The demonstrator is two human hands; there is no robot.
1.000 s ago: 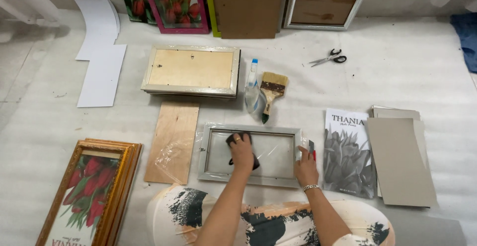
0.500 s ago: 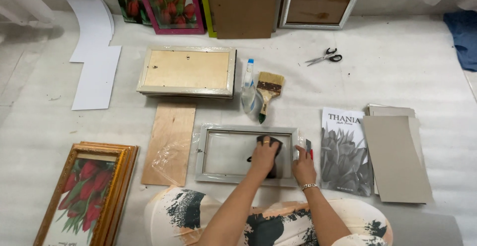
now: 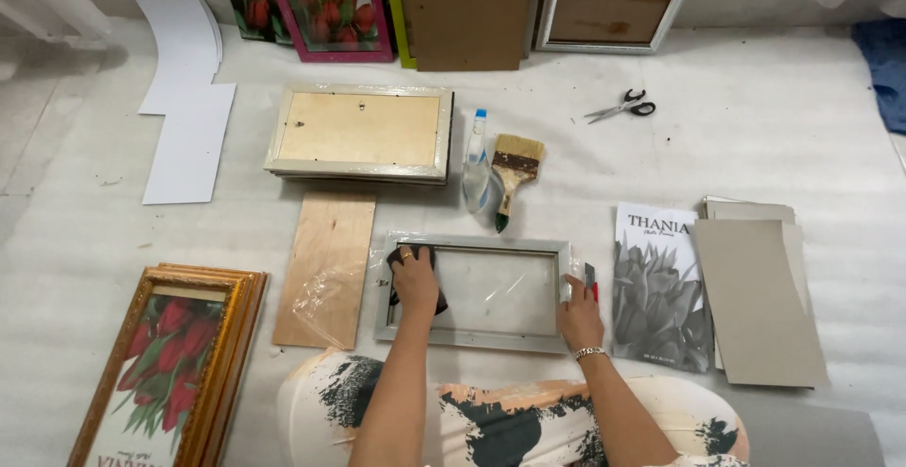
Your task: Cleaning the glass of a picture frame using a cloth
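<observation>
1. Silver-grey picture frame (image 3: 477, 338), lying flat on the white padded floor covering (image 3: 755, 137), near its front edge, just ahead of the person's knees; glass pane inside.
2. Left hand (image 3: 413, 283): palm down, pressing a dark cloth (image 3: 401, 258) onto the glass at the frame's left end. Fingers curled over the cloth, grip closed on it.
3. Right hand (image 3: 578, 314): resting on the frame's right rail, fingers wrapped around the edge, grip closed on the frame. A small red-tipped tool (image 3: 591, 280) lies just beside the fingers; whether it is held cannot be told.
4. Plywood board (image 3: 327, 255) with clear plastic film, just left of the frame.
5. Stack of pale frames (image 3: 360, 132), backs up, behind the board.
6. Spray bottle (image 3: 477, 170) and flat paintbrush (image 3: 511, 170), side by side, behind the frame.
7. Scissors (image 3: 623, 107), toward the far edge.
8. Grey flower print (image 3: 659, 288), just right of the frame; grey card sheets (image 3: 760, 297) beyond it.
9. Gold frame with red tulip print (image 3: 165, 358), front left corner.
10. White paper sheets (image 3: 189, 99), far left.
</observation>
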